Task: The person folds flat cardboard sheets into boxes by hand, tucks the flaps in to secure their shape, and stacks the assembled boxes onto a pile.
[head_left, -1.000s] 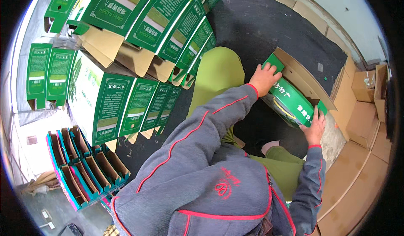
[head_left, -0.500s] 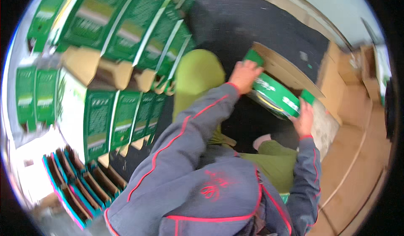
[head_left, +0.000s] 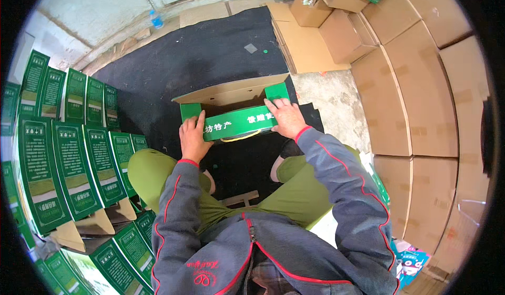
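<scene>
In front of me, above the black mat, stands a green cardboard gift box point(head_left: 239, 122) with white lettering and a yellow cord handle point(head_left: 239, 136). Its top is open: the long brown inner side of the lid flap point(head_left: 231, 92) points away from me, and small green end flaps stick out at both ends. My left hand point(head_left: 194, 137) grips the left end of the near panel, fingers over its upper edge. At the right end, my right hand point(head_left: 286, 117) holds the same panel, fingertips on its top edge. The box's underside is hidden from view.
Rows of similar green boxes point(head_left: 73, 163) are stacked at my left. Large brown cartons point(head_left: 421, 95) form a wall on the right, with open cartons point(head_left: 336, 34) at the far right. A black mat point(head_left: 184, 58) covers the floor; a blue bottle point(head_left: 156, 19) lies by the far wall.
My view has swung from the left stacks to the right, so the box now sits centred before me. Both hands are still on its two ends, and its lid flap remains open.
</scene>
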Demonstrator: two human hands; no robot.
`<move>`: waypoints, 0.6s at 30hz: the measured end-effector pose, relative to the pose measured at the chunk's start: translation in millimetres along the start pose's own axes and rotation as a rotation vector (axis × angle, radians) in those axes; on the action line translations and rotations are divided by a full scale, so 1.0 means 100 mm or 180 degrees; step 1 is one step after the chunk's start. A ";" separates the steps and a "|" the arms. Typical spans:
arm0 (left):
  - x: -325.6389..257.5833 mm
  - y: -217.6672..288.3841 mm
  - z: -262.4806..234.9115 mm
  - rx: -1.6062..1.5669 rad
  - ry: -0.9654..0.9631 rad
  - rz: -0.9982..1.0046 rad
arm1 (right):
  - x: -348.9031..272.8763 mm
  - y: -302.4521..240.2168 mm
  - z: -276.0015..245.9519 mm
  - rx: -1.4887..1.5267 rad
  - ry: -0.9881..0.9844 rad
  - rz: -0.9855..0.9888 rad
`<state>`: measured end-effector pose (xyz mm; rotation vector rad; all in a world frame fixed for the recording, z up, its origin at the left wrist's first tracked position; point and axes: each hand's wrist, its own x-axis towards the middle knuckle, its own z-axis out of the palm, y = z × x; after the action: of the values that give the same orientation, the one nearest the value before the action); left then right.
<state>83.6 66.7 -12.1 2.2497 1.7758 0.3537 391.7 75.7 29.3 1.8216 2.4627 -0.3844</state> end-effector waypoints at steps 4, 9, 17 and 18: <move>0.03 0.03 0.03 0.0173 -0.0176 -0.0042 | -0.02 0.06 0.12 -0.0311 0.0021 -0.0093; 0.08 -0.03 0.02 0.0268 -0.0236 0.0145 | 0.06 0.16 0.20 -0.0248 -0.0103 -0.0125; 0.02 -0.17 -0.01 0.0263 -0.0426 0.0358 | 0.02 0.08 0.22 -0.0167 -0.0306 -0.0038; 0.02 -0.15 -0.02 0.0301 -0.0459 0.0382 | 0.02 0.08 0.22 -0.0160 -0.0309 -0.0044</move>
<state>69.5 72.6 -15.7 2.3872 1.6218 0.1282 396.7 75.0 6.6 1.7250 2.3995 -0.3980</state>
